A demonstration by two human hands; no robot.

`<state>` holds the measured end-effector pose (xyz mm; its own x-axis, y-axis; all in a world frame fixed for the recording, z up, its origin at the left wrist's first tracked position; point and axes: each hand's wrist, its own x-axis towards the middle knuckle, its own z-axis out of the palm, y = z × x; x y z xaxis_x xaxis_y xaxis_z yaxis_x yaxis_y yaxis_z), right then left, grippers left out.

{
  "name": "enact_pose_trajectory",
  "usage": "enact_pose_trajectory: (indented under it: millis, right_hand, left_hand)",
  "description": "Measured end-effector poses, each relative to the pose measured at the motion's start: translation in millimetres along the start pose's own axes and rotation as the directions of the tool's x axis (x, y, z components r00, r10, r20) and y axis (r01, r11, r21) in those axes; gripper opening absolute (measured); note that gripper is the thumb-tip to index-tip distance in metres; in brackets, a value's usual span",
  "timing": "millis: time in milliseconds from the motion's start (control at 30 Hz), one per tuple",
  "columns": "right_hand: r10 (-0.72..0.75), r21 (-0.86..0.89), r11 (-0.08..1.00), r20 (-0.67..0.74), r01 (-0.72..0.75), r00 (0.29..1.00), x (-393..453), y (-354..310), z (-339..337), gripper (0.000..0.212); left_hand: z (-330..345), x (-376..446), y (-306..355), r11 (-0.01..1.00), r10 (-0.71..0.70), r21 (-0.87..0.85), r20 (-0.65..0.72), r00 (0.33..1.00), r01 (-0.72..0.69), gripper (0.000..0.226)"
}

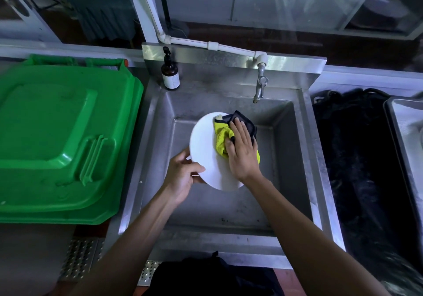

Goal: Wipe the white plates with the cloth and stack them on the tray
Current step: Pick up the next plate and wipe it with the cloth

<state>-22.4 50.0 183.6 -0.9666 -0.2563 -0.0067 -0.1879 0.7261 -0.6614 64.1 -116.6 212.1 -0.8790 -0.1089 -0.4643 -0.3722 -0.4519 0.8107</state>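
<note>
Centrally, plate [206, 149] above sink [283, 158]

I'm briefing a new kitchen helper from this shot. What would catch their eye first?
Probably the big green bin lid left of the steel sink. Next, the white plate over the basin: the left hand grips its near rim while the right hand presses a yellow-and-black cloth onto it.
</note>
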Motion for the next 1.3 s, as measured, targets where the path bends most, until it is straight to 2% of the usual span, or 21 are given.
enact_pose_trajectory:
  millis: [167,400,667,800,900,1000,1100,1300]
  right_hand:
    - [0.135,0.094,0.986,0.028,-0.137,0.990,-23.7,-11.2,11.0,0.054]
    - [0.119,0.182,0.976,0.031,-0.122,0.992,-55.5,-41.0,32.6,0.055]
    - [0.236,0.081,0.969,-0.024,-0.234,0.971,-57.1,-27.5,30.8,0.062]
    - [0.318,0.166,0.937,-0.029,-0.309,0.948,-46.5,-20.6,21.2,0.070]
    - [0.362,0.327,0.883,-0.015,-0.337,0.932,-38.5,-19.2,12.3,0.072]
    - [0.338,0.460,0.844,-0.053,-0.277,0.940,-33.9,-17.9,0.8,0.052]
    - [0.352,0.515,0.812,-0.056,-0.274,0.934,-30.8,-16.0,-6.8,0.035]
    - [0.400,0.531,0.791,-0.071,-0.305,0.914,-20.6,-16.5,-23.7,0.038]
  left_hand:
    - [4.8,2.9,-2.6,1.000,0.007,0.008,-0.021,1.000,-0.006,0.061]
    - [1.4,6.5,0.5,0.999,0.018,-0.036,-0.018,1.000,-0.018,0.065]
    - [-0.8,4.3,-4.8,0.996,0.046,-0.067,-0.119,0.992,-0.054,0.058]
    - [-5.6,3.3,-1.6,0.998,0.038,-0.054,-0.134,0.990,-0.045,0.053]
    - [-9.5,4.8,1.5,0.999,0.034,-0.031,-0.127,0.991,-0.038,0.048]
    - [-14.4,6.2,5.8,0.999,0.031,-0.013,-0.110,0.993,-0.033,0.044]
    - [-22.0,9.4,10.1,1.000,0.023,0.023,-0.079,0.997,-0.021,0.042]
    - [-39.6,14.9,22.5,0.988,-0.033,0.149,0.002,0.999,0.033,0.035]
